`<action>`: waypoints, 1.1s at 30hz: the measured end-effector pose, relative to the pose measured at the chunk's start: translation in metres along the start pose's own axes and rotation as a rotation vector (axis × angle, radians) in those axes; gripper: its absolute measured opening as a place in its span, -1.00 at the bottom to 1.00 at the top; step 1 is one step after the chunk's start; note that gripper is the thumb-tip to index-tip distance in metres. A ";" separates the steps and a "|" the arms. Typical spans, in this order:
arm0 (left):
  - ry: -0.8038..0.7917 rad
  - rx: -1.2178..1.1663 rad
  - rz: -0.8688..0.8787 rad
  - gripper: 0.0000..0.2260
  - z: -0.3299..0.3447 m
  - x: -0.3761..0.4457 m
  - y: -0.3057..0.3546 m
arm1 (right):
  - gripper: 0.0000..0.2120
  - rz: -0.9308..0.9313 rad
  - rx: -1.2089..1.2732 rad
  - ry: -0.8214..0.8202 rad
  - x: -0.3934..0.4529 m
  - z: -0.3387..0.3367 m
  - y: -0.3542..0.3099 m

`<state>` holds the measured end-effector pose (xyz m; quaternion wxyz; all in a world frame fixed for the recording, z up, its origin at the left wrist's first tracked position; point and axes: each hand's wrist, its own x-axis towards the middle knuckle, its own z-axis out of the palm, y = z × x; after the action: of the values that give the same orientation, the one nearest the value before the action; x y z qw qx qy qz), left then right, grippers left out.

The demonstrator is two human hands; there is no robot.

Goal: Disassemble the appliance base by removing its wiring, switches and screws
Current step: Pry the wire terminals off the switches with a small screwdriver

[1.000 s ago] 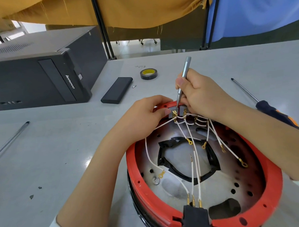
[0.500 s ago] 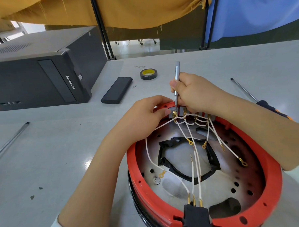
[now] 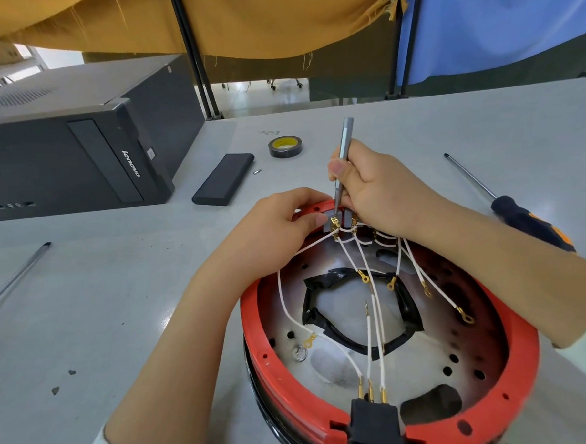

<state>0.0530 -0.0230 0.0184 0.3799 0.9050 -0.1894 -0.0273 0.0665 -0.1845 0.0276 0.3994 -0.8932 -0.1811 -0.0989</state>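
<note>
Driver (image 3: 343,159) pinched in R hand (image 3: 381,191), tip at terminals; L hand (image 3: 278,229) grips base rim (image 3: 256,337).

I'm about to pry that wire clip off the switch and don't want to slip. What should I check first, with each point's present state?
1. Tool grip: right hand grips the small grey screwdriver firmly: ok.
2. Tip placement: tip sits at the brass clip on the far rim; exact seating: cannot tell.
3. Base steadied: left hand holds the red base at the rim: ok.
4. Fingers clear of the tip: left fingertips lie right beside it: not ok.
5. Loose white wires out of the way: ok.
6. Clip already loosened: cannot tell.
</note>
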 end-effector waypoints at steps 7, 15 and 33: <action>0.000 0.005 0.007 -0.81 0.000 -0.001 0.001 | -0.76 0.085 -0.019 -0.042 0.011 -0.001 -0.003; -0.007 0.008 -0.001 -0.78 -0.001 -0.001 0.001 | -0.72 0.124 -0.112 -0.084 0.019 0.000 -0.003; 0.002 0.022 -0.004 -0.81 0.000 -0.001 0.001 | -0.74 0.064 0.053 -0.043 0.010 0.001 -0.004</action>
<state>0.0519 -0.0230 0.0192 0.3700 0.9095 -0.1878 -0.0251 0.0736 -0.1790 0.0332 0.4218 -0.8897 -0.1633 -0.0620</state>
